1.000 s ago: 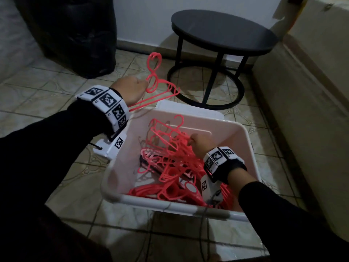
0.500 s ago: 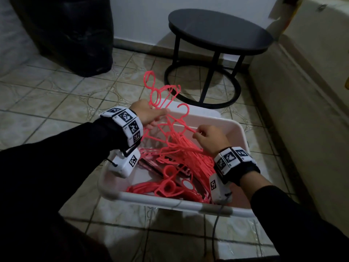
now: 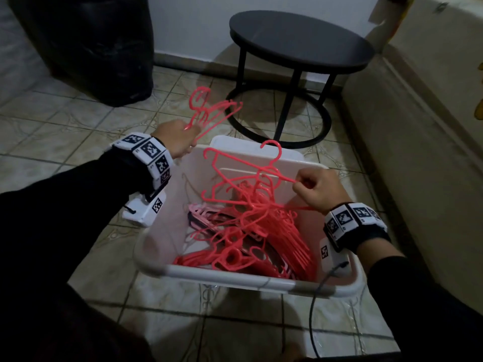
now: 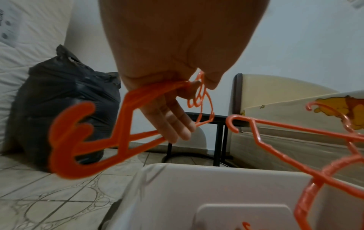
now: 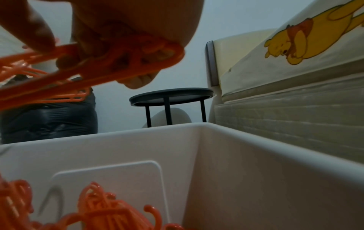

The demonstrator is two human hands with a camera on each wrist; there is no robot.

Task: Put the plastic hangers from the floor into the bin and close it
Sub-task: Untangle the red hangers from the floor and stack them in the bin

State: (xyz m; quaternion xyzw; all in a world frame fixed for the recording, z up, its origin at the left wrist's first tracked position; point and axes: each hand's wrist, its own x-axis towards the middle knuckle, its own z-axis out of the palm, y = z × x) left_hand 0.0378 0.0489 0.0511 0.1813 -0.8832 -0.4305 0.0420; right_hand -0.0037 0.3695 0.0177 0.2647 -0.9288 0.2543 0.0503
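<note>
A white plastic bin stands on the tiled floor, holding a tangled pile of coral-pink hangers. My left hand hovers over the bin's far left corner and grips a small bunch of hangers whose hooks point away from me. In the left wrist view the left hand has its fingers curled through those hangers. My right hand grips several hangers lifted partly out of the pile, still tangled with it. In the right wrist view its fingers wrap those hangers above the bin wall.
A white flat panel, perhaps the lid, lies just behind the bin. Beyond it stands a round black side table. A black bag fills the back left, a bed side runs along the right. A cable hangs over the near rim.
Half a second ago both hands met over the bin. Since then the left hand has pulled a few hangers up and to the left; the right has drawn its bunch up and right.
</note>
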